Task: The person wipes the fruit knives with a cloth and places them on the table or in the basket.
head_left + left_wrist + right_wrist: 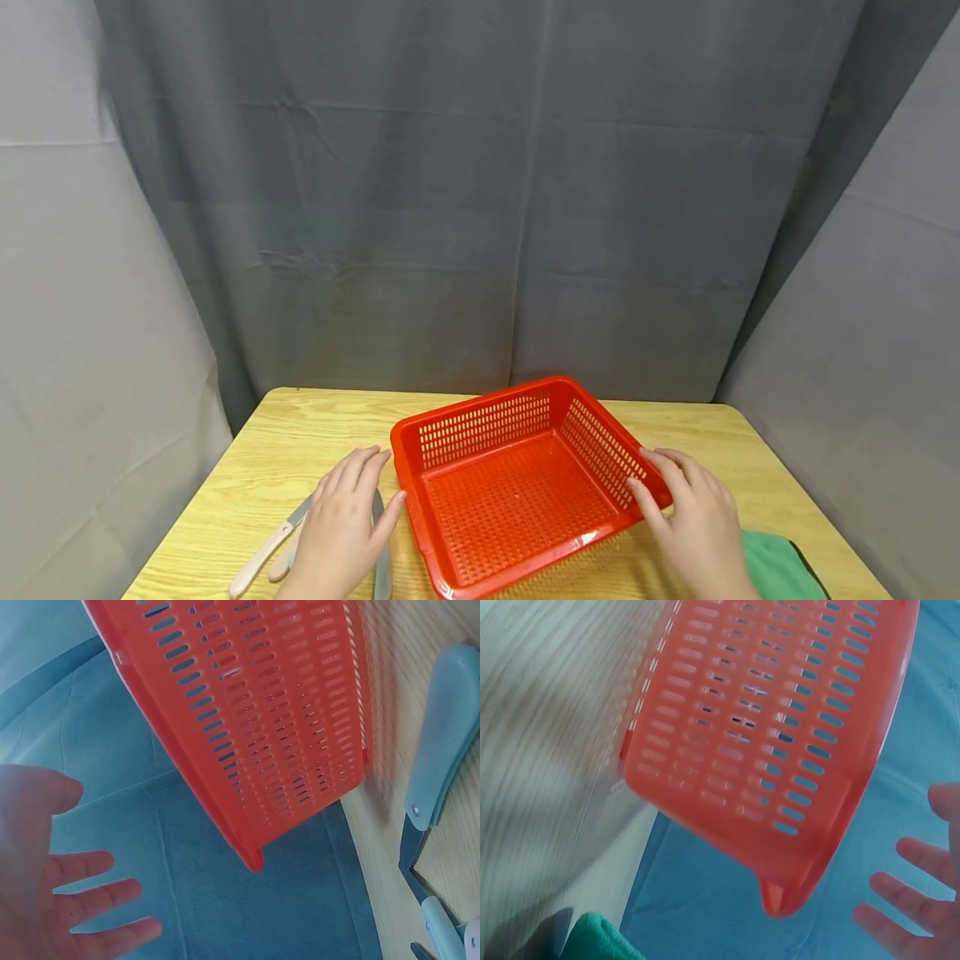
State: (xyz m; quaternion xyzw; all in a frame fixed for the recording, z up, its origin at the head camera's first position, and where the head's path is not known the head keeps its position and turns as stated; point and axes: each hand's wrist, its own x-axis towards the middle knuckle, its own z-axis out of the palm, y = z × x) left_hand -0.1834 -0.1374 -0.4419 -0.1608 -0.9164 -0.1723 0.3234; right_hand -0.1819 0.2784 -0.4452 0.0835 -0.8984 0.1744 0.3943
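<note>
A red plastic basket (517, 492) with slotted walls stands turned at an angle on the table, nothing inside it. My left hand (341, 525) hovers beside its left wall, fingers spread and relaxed; a gap to the basket shows in the left wrist view. At the basket's right front corner is my right hand (693, 517), its thumb and fingers loosely bent around the rim's outline in the head view. The right wrist view shows those fingers (907, 896) apart from the wall. Neither hand holds anything.
Knives with pale handles (258, 558) lie beneath and left of my left hand, partly hidden by it. A blue-grey handle (442, 735) lies near the basket's left side. A green cloth (780, 567) with a dark edge is at the right front. Grey curtains (450, 208) surround the wooden table (330, 417).
</note>
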